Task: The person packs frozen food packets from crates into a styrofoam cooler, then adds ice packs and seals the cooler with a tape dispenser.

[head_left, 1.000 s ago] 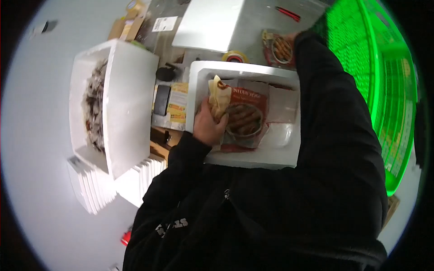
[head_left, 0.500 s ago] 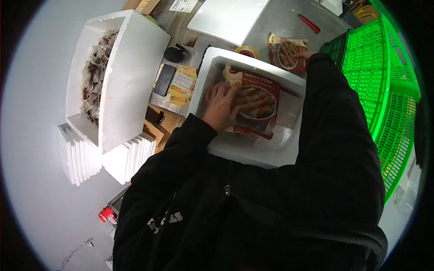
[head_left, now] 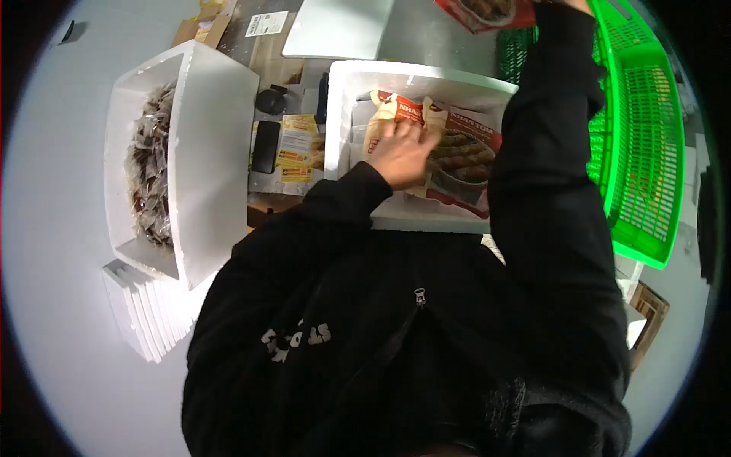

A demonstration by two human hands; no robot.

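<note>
Inside the white foam box (head_left: 426, 225) lie two printed frozen-food packets side by side. The right packet (head_left: 464, 164) is red with a picture of rolls and the words "NHAN TOM". Beside it, the left packet (head_left: 410, 109) has cream and red print. My left hand (head_left: 406, 154) reaches in over the left packet and touches it, fingers apart and slightly blurred. At the top edge of the view, my right hand (head_left: 572, 4) grips another red food packet (head_left: 487, 12), only partly in frame. Most of that hand is cut off.
To the left, a tilted foam box (head_left: 217, 152) holds many small clear sachets (head_left: 152, 167), above stacked foam sheets (head_left: 148, 312). A phone (head_left: 266, 147) and yellow printed cards (head_left: 297, 145) lie nearby. Green plastic baskets (head_left: 643, 152) stand right. A foam lid (head_left: 335, 29) lies behind.
My right hand has moved up in the view with its packet. Inside the box, the "NHAN TOM" packet sits further right and another packet shows at its left. The view has shifted.
</note>
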